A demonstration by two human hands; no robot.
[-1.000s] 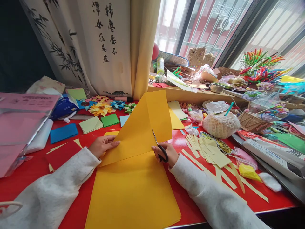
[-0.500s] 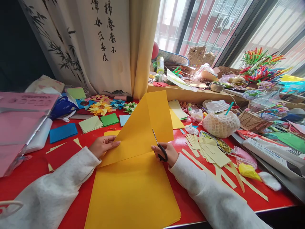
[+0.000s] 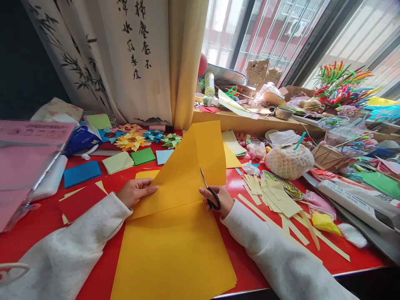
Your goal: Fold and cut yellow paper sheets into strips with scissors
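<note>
On the glossy red tabletop (image 3: 37,233), the folded orange paper sheet (image 3: 181,175) is pinned by the flat left hand (image 3: 135,191), while the black-handled scissors (image 3: 210,191), gripped by the right hand (image 3: 218,200), have barely advanced along the fold.

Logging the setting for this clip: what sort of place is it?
Most likely a home paper-craft corner by a window. A red table carries folded paper stars and cut paper strips; the right hand works scissors on an orange sheet, steadied by the left hand.
</note>
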